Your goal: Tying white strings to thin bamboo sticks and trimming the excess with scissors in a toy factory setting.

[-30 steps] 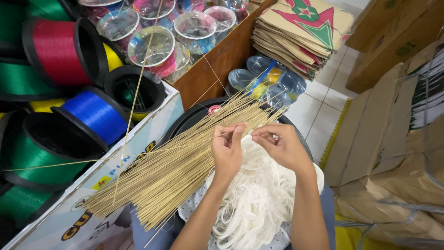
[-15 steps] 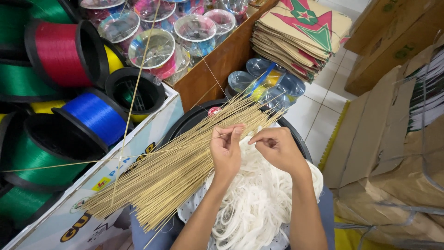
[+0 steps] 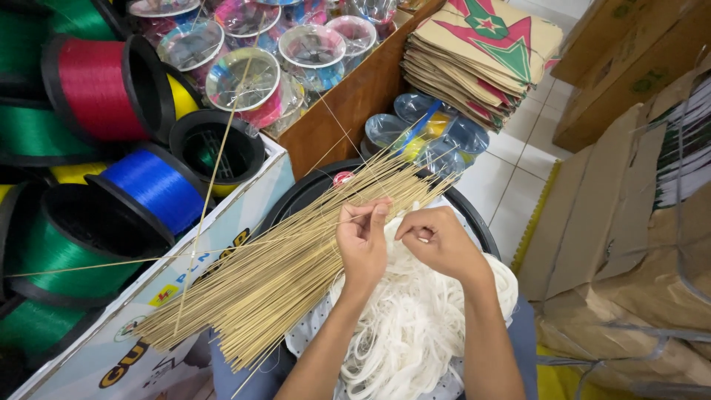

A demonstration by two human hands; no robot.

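White strips [image 3: 415,326] partly under hands [image 3: 404,241]

A large bundle of thin, pale yellow bamboo sticks [image 3: 289,267] is laid slantwise across the lap, its fanned lower ends pointed toward 8 o'clock and its upper ends toward 1 o'clock. Several single sticks are splayed out from the bundle. A heap of white, flat, tangled strips [image 3: 415,326] is piled just beside the bundle at 4 o'clock, touching it.
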